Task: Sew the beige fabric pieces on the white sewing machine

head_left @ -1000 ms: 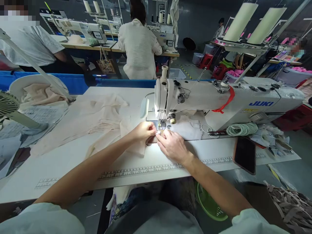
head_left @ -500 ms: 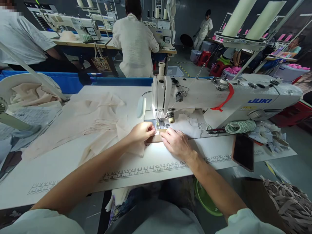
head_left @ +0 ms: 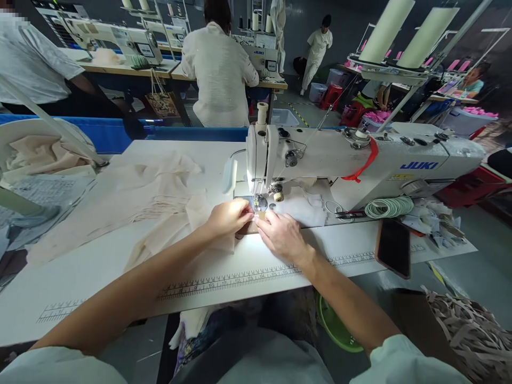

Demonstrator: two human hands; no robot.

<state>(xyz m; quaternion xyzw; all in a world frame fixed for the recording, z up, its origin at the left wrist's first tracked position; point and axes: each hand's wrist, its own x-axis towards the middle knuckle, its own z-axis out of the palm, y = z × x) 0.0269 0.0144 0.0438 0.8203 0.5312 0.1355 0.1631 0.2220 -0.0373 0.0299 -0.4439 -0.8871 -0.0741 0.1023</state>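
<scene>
Under the needle end of a white sewing machine [head_left: 312, 149], my two hands meet fingertip to fingertip. My left hand [head_left: 230, 217] is closed in a pinch just left of the presser foot [head_left: 260, 204]. Thumb and fingers of my right hand [head_left: 283, 233] are drawn together on the right, touching or almost touching the left fingertips. What they pinch is too small and covered to name. Below the fingers shows a brown plate [head_left: 248, 228] on the machine bed. Thin beige fabric [head_left: 160, 186] lies left of my left hand, partly under my forearm.
To the right lie a coil of pale green cord [head_left: 389, 207], a phone [head_left: 394, 248] and fabric scraps [head_left: 434, 224]. A printed ruler [head_left: 240, 280] runs along the table's front edge. Thread cones [head_left: 386, 32] stand above. Co-workers sit at machines beyond.
My right hand has shifted left, so its fingertips now meet the left ones. A small white piece seen between them is now covered. The view has shifted slightly; a person behind has walked left.
</scene>
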